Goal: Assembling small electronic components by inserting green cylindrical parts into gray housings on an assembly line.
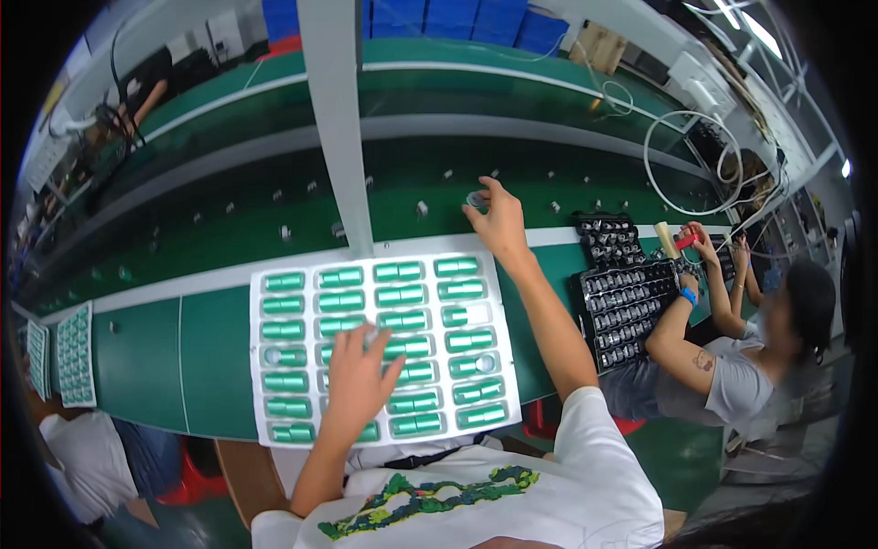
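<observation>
In front of me lies a white plastic tray (259, 352) with rows of shiny green tubes (400, 272) in its pockets. My left hand (358, 380) is over the middle of the tray, its thumb spread from its bent fingers. A small pale spot shows by its fingertips, but I cannot make out what it is. Stretched out over the dark green belt (402, 165), my right hand (499, 225) pinches a small clear round piece (475, 199) between thumb and finger. Pale round ends show on a few tubes, such as one at the tray's right (486, 363).
Small metallic pieces (422, 209) lie scattered along the belt. A grey post (334, 119) rises behind the tray. At right, black trays (622, 311) hold metallic parts beside a co-worker (732, 366) with a red tool. Another filled tray (76, 355) lies at far left.
</observation>
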`<state>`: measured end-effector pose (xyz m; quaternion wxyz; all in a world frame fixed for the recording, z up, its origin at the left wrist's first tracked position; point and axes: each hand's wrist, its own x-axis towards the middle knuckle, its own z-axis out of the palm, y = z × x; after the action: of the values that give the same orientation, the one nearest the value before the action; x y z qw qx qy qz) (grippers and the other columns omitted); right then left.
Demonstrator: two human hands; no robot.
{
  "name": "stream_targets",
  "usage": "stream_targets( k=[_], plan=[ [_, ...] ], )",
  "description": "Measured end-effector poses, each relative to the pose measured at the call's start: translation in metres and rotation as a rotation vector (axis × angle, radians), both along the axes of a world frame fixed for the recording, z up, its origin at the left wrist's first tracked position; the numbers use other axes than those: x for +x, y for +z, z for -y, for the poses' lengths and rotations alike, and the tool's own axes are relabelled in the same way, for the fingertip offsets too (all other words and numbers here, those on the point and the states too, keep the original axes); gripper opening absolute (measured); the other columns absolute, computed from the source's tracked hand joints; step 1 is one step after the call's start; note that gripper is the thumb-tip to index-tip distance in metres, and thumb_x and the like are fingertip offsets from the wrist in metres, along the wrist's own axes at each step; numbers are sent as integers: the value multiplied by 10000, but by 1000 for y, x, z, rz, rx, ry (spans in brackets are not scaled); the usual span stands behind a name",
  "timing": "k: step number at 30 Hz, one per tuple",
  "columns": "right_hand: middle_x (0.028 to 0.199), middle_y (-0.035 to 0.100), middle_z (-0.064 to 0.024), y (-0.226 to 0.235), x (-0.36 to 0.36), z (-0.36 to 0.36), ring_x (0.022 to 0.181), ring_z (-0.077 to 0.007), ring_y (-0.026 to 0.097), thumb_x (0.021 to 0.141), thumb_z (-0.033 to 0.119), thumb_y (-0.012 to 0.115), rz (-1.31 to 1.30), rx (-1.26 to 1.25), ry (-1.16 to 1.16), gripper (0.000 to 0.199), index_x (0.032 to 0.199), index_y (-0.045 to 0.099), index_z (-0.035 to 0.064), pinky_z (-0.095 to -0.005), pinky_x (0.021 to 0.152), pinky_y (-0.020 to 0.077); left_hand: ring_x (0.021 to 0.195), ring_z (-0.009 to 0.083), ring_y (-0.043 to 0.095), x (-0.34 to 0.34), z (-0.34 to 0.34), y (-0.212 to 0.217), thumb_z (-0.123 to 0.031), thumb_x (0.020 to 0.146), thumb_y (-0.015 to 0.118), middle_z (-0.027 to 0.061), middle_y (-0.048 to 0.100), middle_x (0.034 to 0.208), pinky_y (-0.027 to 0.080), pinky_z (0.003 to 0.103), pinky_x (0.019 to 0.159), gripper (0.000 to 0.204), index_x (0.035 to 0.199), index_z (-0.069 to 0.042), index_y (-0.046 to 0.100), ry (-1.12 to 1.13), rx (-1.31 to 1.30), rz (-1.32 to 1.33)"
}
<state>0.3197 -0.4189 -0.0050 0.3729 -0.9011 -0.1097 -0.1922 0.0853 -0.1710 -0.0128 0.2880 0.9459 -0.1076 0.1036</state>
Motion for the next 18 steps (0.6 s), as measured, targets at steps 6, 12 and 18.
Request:
stream_targets(
  k=[6,12,18],
  plan=[
    [1174,647,-266,-54,43,37,1117,-424,618,726,128,804,-129,-177,66,653,1302,549,-41,-450,982,500,994,328,540,-2,-5,-13,-175,815,760,127,580,1097,445,445,870,290,1053,-14,711,-37,-54,-19],
    [1185,569,-322,-63,71,103,1107,-445,566,796,123,700,89,-429,-392,538,1255,508,-80,-516,972,463,1071,363,554,6,-7,-3,-149,858,732,162,663,1083,451,446,931,291,1079,24,651,-63,-194,37],
    [936,667,-252,-108,93,172,904,-438,623,854,122,663,172,-434,-295,218,1017,676,-20,-527,792,512,1028,133,650,9,-5,2,7,928,667,114,653,1164,540,284,908,403,1322,2,584,-114,-1353,-454]
  ],
)
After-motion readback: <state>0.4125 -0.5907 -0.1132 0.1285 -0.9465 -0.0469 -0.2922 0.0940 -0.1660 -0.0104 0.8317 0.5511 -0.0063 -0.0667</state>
